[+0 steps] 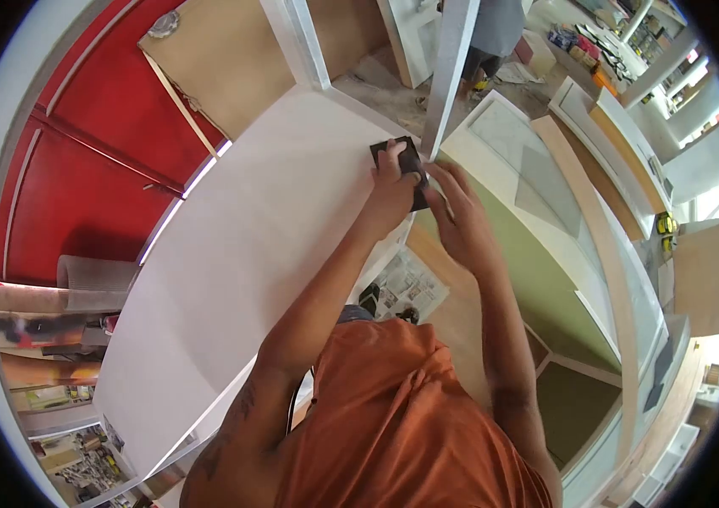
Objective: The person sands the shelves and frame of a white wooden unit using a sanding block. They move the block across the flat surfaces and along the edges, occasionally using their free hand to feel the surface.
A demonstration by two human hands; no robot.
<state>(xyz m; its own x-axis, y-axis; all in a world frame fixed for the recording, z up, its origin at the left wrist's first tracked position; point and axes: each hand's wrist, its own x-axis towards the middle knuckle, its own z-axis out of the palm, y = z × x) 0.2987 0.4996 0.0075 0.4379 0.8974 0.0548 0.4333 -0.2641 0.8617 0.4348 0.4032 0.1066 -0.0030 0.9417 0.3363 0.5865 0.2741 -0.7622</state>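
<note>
Near the far right corner of the white panel (232, 229), my left hand (391, 193) grips a dark sheet that looks like sandpaper (410, 159). Its fingers lie over the sheet, pressing it at the panel's edge. My right hand (459, 222) is right beside it, fingers stretched out and apart at the foot of a white upright post (451, 76). The right thumb reaches the lower edge of the sandpaper.
To my right stands a cabinet-like frame with a green side panel (507, 275) and a long wooden strip (592, 220). Newspaper (410, 292) lies on the floor below. Red doors (88, 186) and a brown board (224, 63) are at left. Another person (497, 30) stands beyond the post.
</note>
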